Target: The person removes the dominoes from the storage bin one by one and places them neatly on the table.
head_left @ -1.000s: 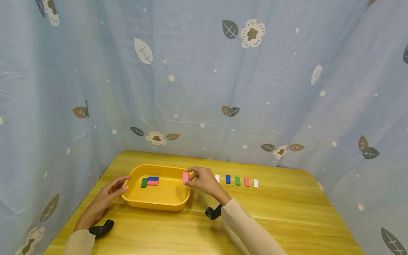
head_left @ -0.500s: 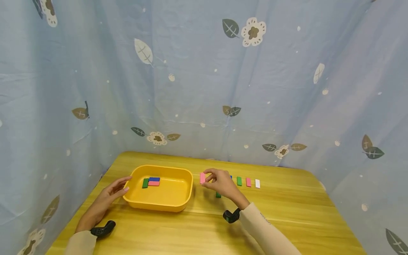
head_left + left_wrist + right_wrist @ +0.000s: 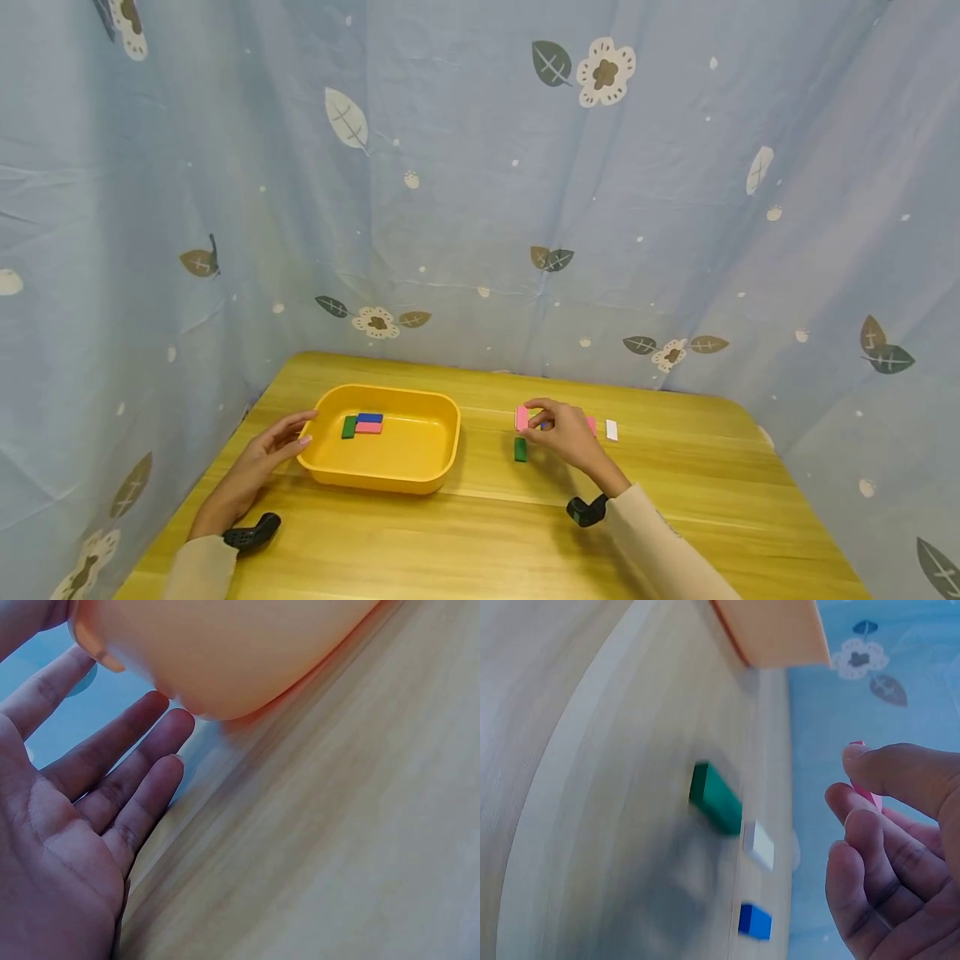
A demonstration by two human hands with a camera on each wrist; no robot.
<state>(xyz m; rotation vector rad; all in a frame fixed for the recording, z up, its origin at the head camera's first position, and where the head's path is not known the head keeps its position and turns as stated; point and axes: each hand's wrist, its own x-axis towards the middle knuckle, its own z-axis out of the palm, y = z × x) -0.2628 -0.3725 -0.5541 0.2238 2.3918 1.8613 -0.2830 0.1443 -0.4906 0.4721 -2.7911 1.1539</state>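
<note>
My right hand (image 3: 572,437) pinches a small pink block (image 3: 522,418) between thumb and fingers, above the table to the right of a yellow tray (image 3: 375,482). Just below it on the table lies a green block (image 3: 520,450). In the right wrist view a white block (image 3: 759,846) and a blue block (image 3: 756,922) lie beyond the green one. My left hand (image 3: 258,468) rests with relaxed fingers at the tray's left rim. Inside the tray, a green block (image 3: 349,427) stands beside a blue block (image 3: 370,417) and a pink block (image 3: 368,428).
Behind my right hand runs a row of blocks, partly hidden, with a pink block (image 3: 592,426) and a white block (image 3: 612,430) at its right end. A blue floral curtain (image 3: 465,208) surrounds the yellow wooden table (image 3: 420,550).
My right hand has carried the pink block rightward from over the tray's right rim to above the table near the row. The left hand stays at the rim.
</note>
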